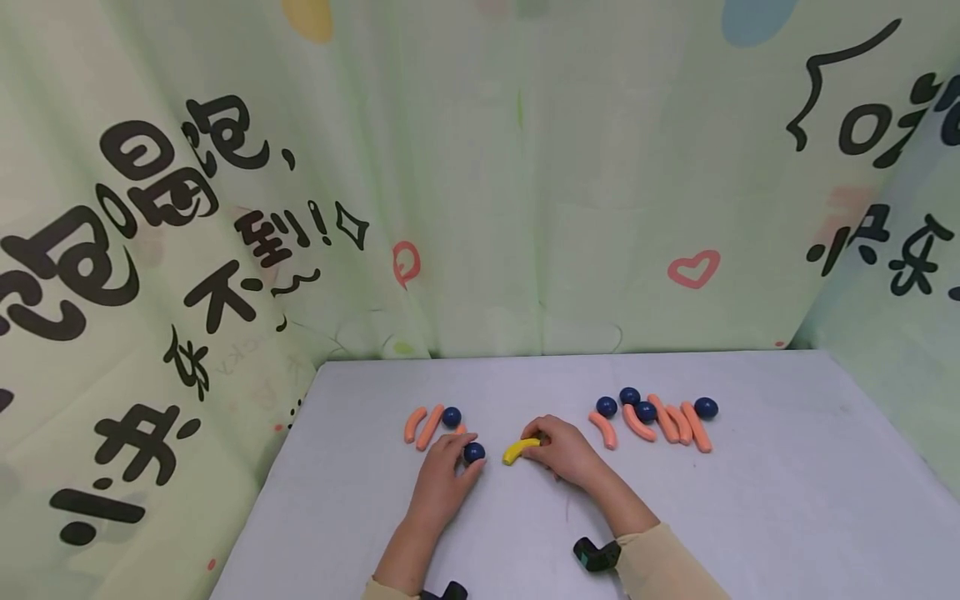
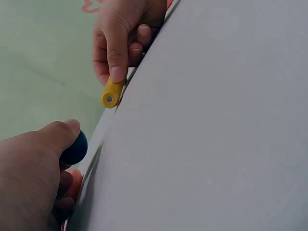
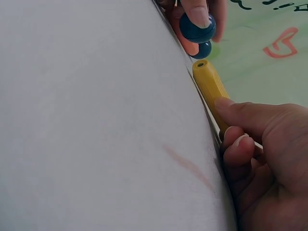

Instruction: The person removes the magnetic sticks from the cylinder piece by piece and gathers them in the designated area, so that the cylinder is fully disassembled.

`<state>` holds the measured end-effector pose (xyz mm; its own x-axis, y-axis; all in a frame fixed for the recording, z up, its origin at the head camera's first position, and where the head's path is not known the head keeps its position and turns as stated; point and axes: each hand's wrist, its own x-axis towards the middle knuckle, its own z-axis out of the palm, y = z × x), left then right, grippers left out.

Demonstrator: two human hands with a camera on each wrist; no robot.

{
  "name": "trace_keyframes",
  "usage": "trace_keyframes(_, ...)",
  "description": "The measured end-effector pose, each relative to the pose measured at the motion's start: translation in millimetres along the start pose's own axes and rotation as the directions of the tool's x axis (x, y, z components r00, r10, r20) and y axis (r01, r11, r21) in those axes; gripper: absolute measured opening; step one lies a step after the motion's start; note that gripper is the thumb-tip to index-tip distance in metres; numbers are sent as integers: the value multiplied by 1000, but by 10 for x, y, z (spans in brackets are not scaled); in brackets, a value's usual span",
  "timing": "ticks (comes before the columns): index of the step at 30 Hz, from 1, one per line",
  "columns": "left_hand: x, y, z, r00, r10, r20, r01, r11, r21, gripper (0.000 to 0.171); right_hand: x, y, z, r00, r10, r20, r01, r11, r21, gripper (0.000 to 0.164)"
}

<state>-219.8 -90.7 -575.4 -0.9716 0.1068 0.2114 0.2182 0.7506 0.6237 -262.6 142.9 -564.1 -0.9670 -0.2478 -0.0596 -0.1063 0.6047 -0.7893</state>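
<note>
My left hand [image 1: 441, 483] pinches a dark blue ball [image 1: 474, 452] between thumb and fingers. To its right, my right hand [image 1: 564, 452] grips a short, curved yellow stick [image 1: 517, 451], which points toward the ball. A small round inset shows in the stick's end in both wrist views. Ball and stick are a short distance apart. Behind the left hand lie another blue ball [image 1: 452, 417] and orange curved sticks [image 1: 429, 427], one of them partly hidden by the fingers. In the right wrist view, the held ball [image 3: 197, 30] overlaps the second ball [image 3: 201, 50].
At the back right of the white table [image 1: 787, 500] lies a loose group of several orange sticks [image 1: 697, 427] and blue balls [image 1: 706, 407]. A printed curtain [image 1: 487, 167] hangs behind the table and at its sides. A black wrist camera [image 1: 597, 554] sits by the right sleeve.
</note>
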Motion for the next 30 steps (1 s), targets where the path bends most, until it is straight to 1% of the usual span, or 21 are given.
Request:
trace_keyframes(3, 11, -26, -5, 999, -17, -32, 17, 1000, 15, 42, -3, 3, 1, 1000, 2, 1, -2, 1000, 9, 16)
trace_keyframes(7, 16, -30, -4, 999, -24, -30, 25, 999, 39, 41, -5, 10, -1, 1000, 2, 6, -2, 1000, 16, 16)
trace_keyframes(14, 20, 14, 20, 999, -37, -30, 39, 997, 71, 40, -16, 17, -22, 1000, 0, 1, 0, 1000, 8, 16)
trace_keyframes(18, 25, 3, 38, 998, -45, -32, 47, 996, 74, 42, -41, 4, -41, 1000, 3, 2, -3, 1000, 10, 17)
trace_keyframes(21, 28, -16, 47, 999, -41, -33, 43, 997, 65, 44, -62, -12, -62, 1000, 5, 13, -5, 1000, 11, 21)
trace_keyframes(23, 25, -29, 53, 999, -36, -36, 39, 997, 62, 46, -79, -26, -79, 1000, 0, 15, 0, 1000, 2, 27)
trace_keyframes(25, 22, -36, 58, 999, -27, -42, 30, 998, 61, 45, -101, -41, -105, 1000, 3, 5, -3, 1000, -28, 32)
trace_keyframes(30, 13, -50, 57, 998, -19, -62, 23, 998, 63, 43, -202, -85, -219, 997, 1, -73, -10, 993, -119, 42)
